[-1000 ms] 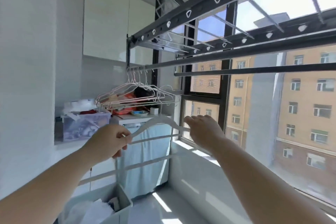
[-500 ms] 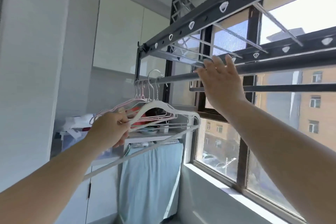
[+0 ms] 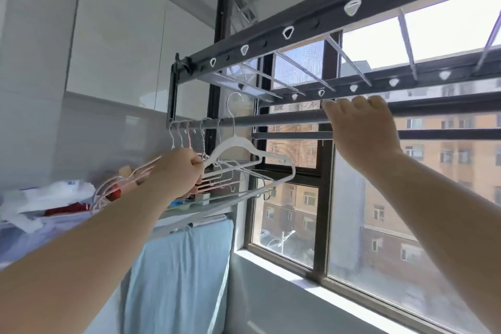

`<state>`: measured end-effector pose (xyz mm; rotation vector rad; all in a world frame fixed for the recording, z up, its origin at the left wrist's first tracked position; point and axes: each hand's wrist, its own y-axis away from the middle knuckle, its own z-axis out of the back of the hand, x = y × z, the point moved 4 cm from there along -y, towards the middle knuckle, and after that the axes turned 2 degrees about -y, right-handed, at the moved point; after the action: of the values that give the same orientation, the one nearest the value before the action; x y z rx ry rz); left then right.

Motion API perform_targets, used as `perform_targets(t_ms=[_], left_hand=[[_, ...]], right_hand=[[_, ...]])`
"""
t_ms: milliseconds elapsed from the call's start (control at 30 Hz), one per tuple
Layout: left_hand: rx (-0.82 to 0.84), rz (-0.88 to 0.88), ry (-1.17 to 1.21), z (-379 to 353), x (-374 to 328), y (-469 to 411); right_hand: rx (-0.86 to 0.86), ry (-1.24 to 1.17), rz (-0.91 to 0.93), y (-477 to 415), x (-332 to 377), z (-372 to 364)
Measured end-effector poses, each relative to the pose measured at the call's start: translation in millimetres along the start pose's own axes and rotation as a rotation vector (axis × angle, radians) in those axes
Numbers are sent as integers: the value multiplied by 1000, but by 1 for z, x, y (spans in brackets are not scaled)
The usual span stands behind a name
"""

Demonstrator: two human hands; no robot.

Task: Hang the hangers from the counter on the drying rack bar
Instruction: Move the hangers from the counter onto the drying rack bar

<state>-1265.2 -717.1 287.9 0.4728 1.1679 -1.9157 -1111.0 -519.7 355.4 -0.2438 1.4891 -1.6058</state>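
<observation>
Your left hand (image 3: 176, 171) grips the white plastic hanger (image 3: 244, 145); your right hand (image 3: 363, 127) curls over the grey metal rack bar (image 3: 276, 120). The clear plastic bin (image 3: 40, 228) holds blurred cloths (image 3: 54, 195).

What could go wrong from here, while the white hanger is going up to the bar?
1. The white hanger has its hook above the bar, and the hook does not look seated. If the left hand lets go now, the hanger may fall.
2. It is close beside the hung hangers, so the frames may tangle.
3. The right hand grips the bar. A pull there could shake the hooks.
</observation>
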Motion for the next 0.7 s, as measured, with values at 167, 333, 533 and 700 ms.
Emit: perform_targets(t_ms=[167, 333, 533, 700], left_hand=[[32, -19, -9, -9, 8, -21], [107, -36, -62, -24, 23, -30], [170, -50, -12, -33, 25, -32], [150, -73, -16, -34, 24, -36]], right_hand=[[-74, 15, -48, -2, 1, -2], [-257, 1, -34, -2, 3, 7], [-186, 6, -44, -3, 8, 8], [-166, 5, -52, -3, 9, 8]])
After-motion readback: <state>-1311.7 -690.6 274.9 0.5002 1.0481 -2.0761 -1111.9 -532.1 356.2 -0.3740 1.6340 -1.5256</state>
